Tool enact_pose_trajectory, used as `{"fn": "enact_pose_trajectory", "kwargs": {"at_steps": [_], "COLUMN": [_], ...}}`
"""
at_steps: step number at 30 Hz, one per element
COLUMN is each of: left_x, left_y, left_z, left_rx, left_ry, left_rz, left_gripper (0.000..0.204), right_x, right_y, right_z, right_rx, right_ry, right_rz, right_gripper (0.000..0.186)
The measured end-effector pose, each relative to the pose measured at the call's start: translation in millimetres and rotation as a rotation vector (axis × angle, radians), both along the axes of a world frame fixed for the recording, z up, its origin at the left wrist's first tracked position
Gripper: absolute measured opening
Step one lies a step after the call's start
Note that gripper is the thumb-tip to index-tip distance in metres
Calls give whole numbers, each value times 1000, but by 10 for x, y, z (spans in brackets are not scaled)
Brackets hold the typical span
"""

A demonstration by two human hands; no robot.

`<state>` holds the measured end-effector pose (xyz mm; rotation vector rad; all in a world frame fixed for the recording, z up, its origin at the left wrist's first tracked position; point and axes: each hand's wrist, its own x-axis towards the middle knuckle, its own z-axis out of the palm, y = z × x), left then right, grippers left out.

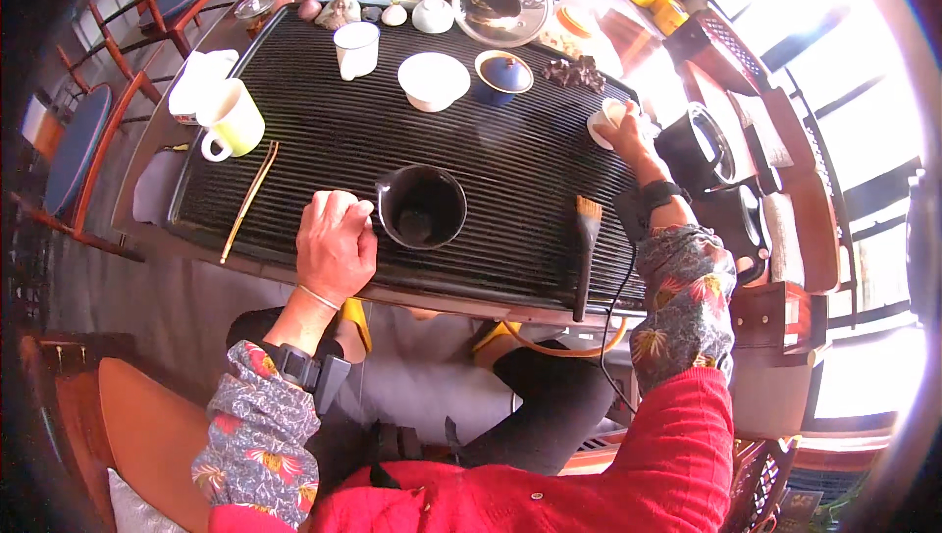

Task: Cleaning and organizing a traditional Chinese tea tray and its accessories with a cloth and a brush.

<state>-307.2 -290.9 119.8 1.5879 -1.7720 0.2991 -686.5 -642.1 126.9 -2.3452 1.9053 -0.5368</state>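
Observation:
My left hand (336,243) is curled into a fist at the front edge of the black ribbed tea tray (324,150), and nothing shows sticking out of it. Just right of it stands a black bowl-shaped pitcher (422,206) with a small spout. At the tray's right end my right hand (628,131) grips a small white cup (601,121) by its near side; the fingers partly cover it. Left of that cup are a blue lidded bowl (502,77) and a white bowl (433,81). A tea brush (586,248) lies nearer me.
Wooden tongs (249,201) and a yellow-white mug (232,121) are on the left. A white pitcher (356,50), a round glass lid (501,5) and small ornaments line the back. Dark kettles (695,145) stand right; a black cord (613,312) hangs by my right arm.

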Motion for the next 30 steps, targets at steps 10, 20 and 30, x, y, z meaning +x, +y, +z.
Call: {"fn": "enact_pose_trajectory", "kwargs": {"at_steps": [10, 20, 30], "left_x": [21, -8, -15], "left_y": [24, -30, -29], "left_z": [23, 1, -17], "left_rx": [-2, -22, -26], "left_ry": [-10, 29, 38], "left_rz": [12, -7, -7], "left_gripper": [29, 27, 26], "right_x": [398, 1605, 1867], "right_y": [262, 405, 272], "right_z": [417, 713, 596], "right_rx": [-104, 6, 76], "right_ry": [233, -11, -92], "right_rz": [1, 520, 501], "right_gripper": [100, 111, 92]}}
